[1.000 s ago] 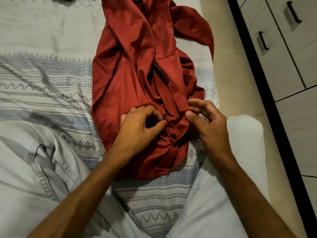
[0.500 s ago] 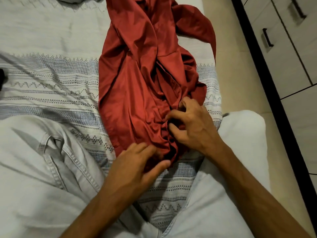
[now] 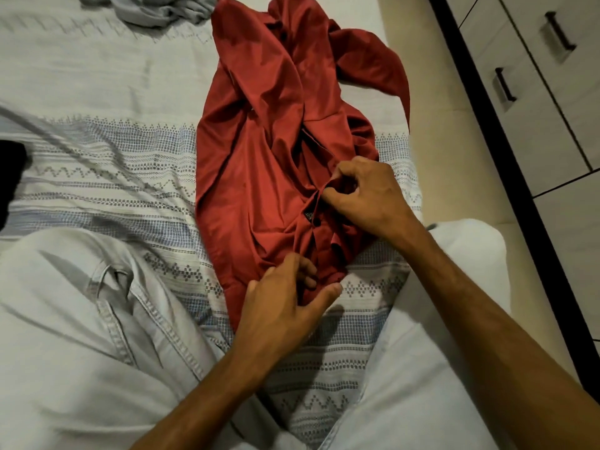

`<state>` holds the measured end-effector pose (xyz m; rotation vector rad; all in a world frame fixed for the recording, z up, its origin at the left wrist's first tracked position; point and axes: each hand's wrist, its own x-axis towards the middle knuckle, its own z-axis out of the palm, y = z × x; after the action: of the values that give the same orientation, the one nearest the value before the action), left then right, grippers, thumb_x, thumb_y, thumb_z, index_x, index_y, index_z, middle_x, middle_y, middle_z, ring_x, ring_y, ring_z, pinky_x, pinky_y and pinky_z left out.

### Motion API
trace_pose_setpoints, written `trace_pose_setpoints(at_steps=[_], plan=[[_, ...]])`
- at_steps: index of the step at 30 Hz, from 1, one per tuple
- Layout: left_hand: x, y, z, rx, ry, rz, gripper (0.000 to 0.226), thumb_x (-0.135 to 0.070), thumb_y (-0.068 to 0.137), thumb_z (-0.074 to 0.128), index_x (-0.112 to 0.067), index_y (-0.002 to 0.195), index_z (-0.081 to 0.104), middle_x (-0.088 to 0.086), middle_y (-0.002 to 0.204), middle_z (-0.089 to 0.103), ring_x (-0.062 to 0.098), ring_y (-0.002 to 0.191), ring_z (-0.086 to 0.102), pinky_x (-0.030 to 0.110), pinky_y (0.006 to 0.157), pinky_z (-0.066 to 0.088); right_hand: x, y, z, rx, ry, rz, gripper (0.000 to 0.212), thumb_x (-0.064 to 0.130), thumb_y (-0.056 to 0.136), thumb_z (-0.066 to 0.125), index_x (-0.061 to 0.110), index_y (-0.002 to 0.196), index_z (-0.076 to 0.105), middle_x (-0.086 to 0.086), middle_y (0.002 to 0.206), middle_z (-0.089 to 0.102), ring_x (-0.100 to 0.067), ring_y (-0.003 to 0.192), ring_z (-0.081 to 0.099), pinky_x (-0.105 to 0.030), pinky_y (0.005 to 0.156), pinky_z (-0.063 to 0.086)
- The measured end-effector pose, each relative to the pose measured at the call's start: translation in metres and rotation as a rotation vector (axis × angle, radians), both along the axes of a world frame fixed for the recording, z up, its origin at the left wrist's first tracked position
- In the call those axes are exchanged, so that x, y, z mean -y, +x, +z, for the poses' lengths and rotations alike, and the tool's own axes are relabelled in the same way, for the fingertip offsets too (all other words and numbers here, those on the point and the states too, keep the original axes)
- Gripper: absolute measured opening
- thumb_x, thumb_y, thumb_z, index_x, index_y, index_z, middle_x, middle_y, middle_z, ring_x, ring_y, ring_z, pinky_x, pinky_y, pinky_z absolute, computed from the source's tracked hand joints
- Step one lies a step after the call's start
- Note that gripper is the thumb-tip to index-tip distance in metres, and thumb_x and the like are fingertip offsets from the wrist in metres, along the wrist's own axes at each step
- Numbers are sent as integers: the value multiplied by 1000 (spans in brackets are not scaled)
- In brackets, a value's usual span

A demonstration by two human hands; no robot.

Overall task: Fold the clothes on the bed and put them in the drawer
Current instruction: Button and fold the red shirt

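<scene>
Two hands sorting out a crumpled red shirt

The bed (image 3: pixel 97 76) holds the red shirt (image 3: pixel 259 151), still bunched up by its right edge. The right hand (image 3: pixel 367 193) pinches the button strip. The left hand (image 3: pixel 279 306) grips the bottom hem. The cloth looks slippery, so a hard pull could slide it onto the floor (image 3: pixel 431 125).

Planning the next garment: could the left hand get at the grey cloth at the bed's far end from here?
Probably not without leaning: the grey cloth lies far beyond the left hand, which grips the red shirt. Open bedcover lies between.
</scene>
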<state>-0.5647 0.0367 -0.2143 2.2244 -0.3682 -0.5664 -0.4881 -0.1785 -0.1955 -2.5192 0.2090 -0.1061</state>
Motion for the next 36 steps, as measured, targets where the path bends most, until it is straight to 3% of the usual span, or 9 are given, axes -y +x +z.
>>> trace_pose_setpoints(at_steps=[3,8,11,16,20,24,29,32,36], plan=[[11,6,3,36,115,-1,62,-96,80,39,-43,108,55,-22,80,65,0,87,60,42,88,44,3,2,0,-73,106,55,15,32,85,75,18,83,72,5,87,65,-10,80,61,-32,76,52],[17,10,7,67,-54,-76,42,-54,103,55,-27,71,47,-6,69,54,11,70,56,43,70,48,11,-10,8,-49,346,117,5,13,91,72,16,88,75,1,92,72,-17,87,69,-41,84,58],[6,-5,11,-50,-201,-248,41,-53,101,58,-27,72,46,-7,68,49,9,65,52,42,63,46,25,-23,13,-31,79,250,11,18,86,67,19,93,75,2,93,67,-16,86,64,-40,80,54],[-19,-26,10,-256,-119,-484,40,-56,98,62,-30,71,51,-11,69,54,3,66,53,37,67,48,34,-38,13,-114,-441,473,32,31,88,59,25,117,72,0,99,62,-25,90,62,-44,78,49],[-26,-15,13,-295,-44,-536,43,-55,95,68,-29,64,52,-18,64,55,-5,61,51,26,61,40,36,-34,16,48,-407,376,31,20,98,60,18,126,73,-6,108,74,-31,91,68,-49,79,56],[-24,-18,13,-298,8,-553,45,-58,91,69,-30,61,54,-14,61,54,-2,58,50,26,59,38,23,-26,18,77,-227,238,32,20,96,57,18,121,77,0,117,77,-22,103,70,-42,90,56],[-25,-18,5,-314,53,-563,43,-65,88,66,-29,70,55,-19,65,54,-4,66,52,30,66,44,12,-15,6,9,-13,6,23,37,87,81,23,104,75,10,88,74,0,76,66,-18,77,55],[-25,-19,4,-353,51,-552,39,-68,85,65,-36,65,59,-20,65,53,-5,66,53,30,65,41,13,-13,-3,-78,35,-88,22,22,86,81,23,107,73,10,79,69,1,69,62,-26,79,57],[-25,-16,5,-344,47,-562,41,-62,88,67,-27,69,62,-10,70,61,2,70,60,30,71,49,7,-7,5,-43,-11,-148,14,21,93,69,22,100,80,4,92,77,-10,81,68,-30,88,55]])
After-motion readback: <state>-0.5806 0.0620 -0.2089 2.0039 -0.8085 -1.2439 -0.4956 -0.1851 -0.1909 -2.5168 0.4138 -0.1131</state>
